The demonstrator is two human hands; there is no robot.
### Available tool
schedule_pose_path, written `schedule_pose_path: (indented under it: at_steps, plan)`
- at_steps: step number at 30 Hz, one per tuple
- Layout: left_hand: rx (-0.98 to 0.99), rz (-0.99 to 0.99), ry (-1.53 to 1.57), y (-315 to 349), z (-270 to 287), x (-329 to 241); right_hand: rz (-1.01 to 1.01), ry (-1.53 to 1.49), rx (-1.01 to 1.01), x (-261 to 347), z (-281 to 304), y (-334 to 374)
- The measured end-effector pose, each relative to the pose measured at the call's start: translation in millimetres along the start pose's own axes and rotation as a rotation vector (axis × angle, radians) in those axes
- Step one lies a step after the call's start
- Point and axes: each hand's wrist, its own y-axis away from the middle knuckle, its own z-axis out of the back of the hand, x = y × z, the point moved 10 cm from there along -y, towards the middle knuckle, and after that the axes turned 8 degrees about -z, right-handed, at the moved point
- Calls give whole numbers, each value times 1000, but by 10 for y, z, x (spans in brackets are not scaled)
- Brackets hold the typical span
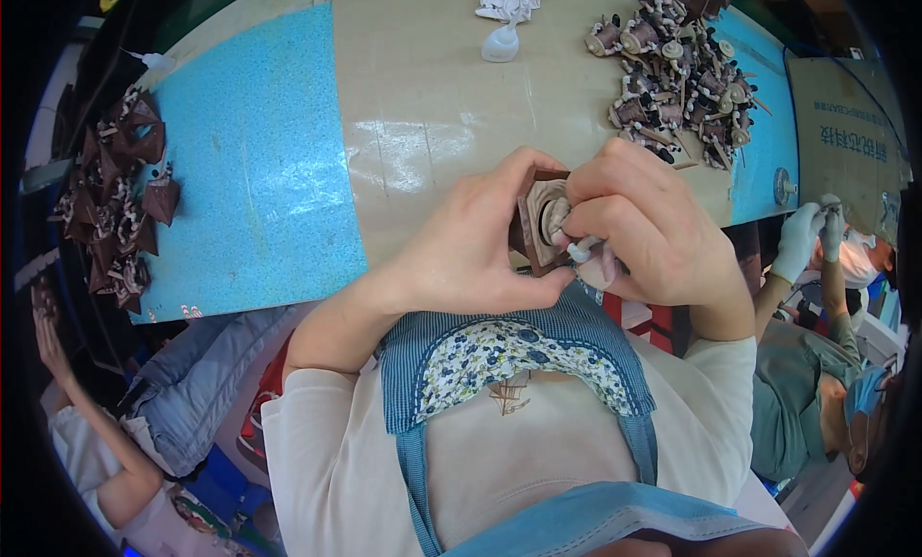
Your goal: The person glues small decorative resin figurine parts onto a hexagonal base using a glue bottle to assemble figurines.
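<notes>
My left hand is closed around a small dark brown angular base, which has a tan layered face with a round opening. Against that face, my right hand pinches a small figurine part in pale pink and white. The fingers of my right hand cover much of the part, so its full shape is hidden. Both hands meet above the table's near edge, in front of my striped blue apron.
Many small brown and cream figurine parts lie heaped at the far right. Brown angular pieces are piled at the left beside a blue mat. A small white bottle lies at the back. Gloved hands of a co-worker are at the right.
</notes>
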Motion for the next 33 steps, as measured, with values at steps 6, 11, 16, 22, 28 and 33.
schedule_pose_path:
  at_steps: [6,11,16,22,28,33]
  plan:
    - [36,-41,-54,7,-14,-23,90,103,155,112,-138,-48]
    - [102,41,126,52,-102,69,80,-12,102,127,-156,-77]
    - [75,-38,227,67,-169,169,-3,-183,127,-16,-180,-34]
    - [133,117,744,44,-272,204,-157,-263,47,-270,60,-58]
    - [-49,93,240,55,-58,322,-478,-63,-54,-410,22,83]
    - [59,139,435,265,161,348,-29,-177,-16,-235,-175,-20]
